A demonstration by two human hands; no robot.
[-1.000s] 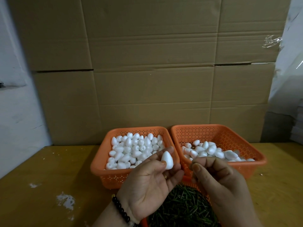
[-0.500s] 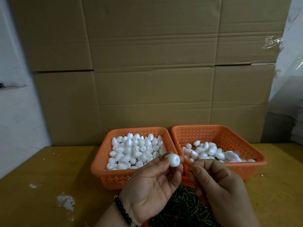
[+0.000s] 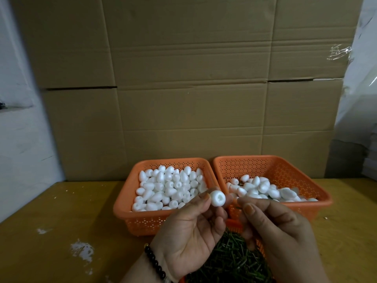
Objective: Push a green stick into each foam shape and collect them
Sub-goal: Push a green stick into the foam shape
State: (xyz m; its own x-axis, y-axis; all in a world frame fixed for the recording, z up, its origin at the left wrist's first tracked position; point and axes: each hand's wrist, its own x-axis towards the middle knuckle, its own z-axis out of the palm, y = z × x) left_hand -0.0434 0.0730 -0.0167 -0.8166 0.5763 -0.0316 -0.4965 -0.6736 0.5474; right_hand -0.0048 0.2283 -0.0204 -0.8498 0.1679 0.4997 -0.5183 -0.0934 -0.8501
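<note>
My left hand [image 3: 189, 231] pinches a white foam shape [image 3: 217, 198] at its fingertips, flat dimpled end turned toward me. Just to its right, my right hand [image 3: 273, 229] has thumb and fingers pinched together; a thin green stick [image 3: 238, 207] barely shows there, pointing at the foam. A pile of green sticks [image 3: 230, 260] lies in a basket below both hands. The left orange basket [image 3: 122, 209] is full of plain foam shapes [image 3: 169, 186]. The right orange basket [image 3: 318, 193] holds fewer foam shapes [image 3: 263, 189].
Both baskets stand on a yellow-brown table [image 3: 61, 211] with white scuffs at the left. A wall of cardboard boxes [image 3: 183, 88] rises right behind the baskets. Clear plastic sheeting [image 3: 359, 78] hangs at the right.
My left hand has turned the foam shape so its flat end faces me and lifted it slightly right. My right hand's pinched fingers have come closer to it.
</note>
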